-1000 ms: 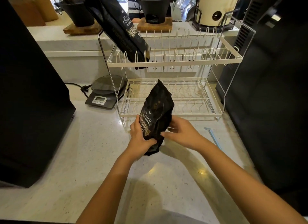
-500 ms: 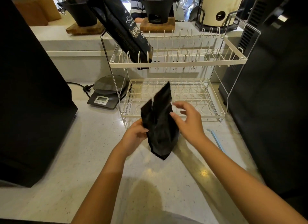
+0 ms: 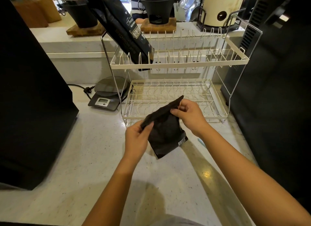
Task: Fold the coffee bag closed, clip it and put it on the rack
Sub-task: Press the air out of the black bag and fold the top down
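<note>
A black coffee bag [image 3: 165, 133] hangs above the speckled counter [image 3: 87, 158], in front of the white two-tier wire rack [image 3: 178, 64]. Its flattened top edge runs slantwise between my hands. My left hand [image 3: 137, 138] pinches the lower left corner of that edge. My right hand [image 3: 188, 114] pinches the upper right corner. A thin light-blue clip [image 3: 201, 142] lies on the counter beside my right forearm, partly hidden by it. Another black coffee bag [image 3: 124, 29] leans in the left end of the rack's top tier.
A digital scale [image 3: 107, 95] with a cable sits left of the rack. Large black machines [image 3: 30, 98] flank the counter on the left and right [image 3: 276, 84]. Behind the rack a raised ledge carries black drippers on wooden blocks [image 3: 158, 13] and a cream canister [image 3: 222, 7].
The bag was turned from upright with its label showing to its plain side. Both hands moved up from its body to the top edge and now pull it flat.
</note>
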